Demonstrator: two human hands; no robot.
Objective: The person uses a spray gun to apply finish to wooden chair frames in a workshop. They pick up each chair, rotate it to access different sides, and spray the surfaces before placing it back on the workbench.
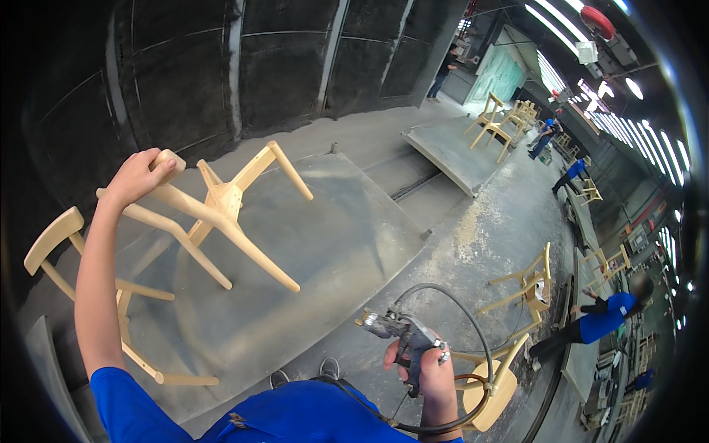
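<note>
Gripping a pale wooden chair (192,206), left hand (136,179) curled firmly round its frame; right hand (437,376) wrapped round spray gun (410,341), dark hose (477,328) looping alongside.

At six o'clock we wear a bright-blue short-sleeved fabric shirt (295,413) with a small brownish mark (237,420) and dark-grey, pale-rimmed shoes (330,367).

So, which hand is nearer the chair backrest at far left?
Left. The left hand is above and right of the backrest; the right hand, far rightward, holds a spray gun.
</note>
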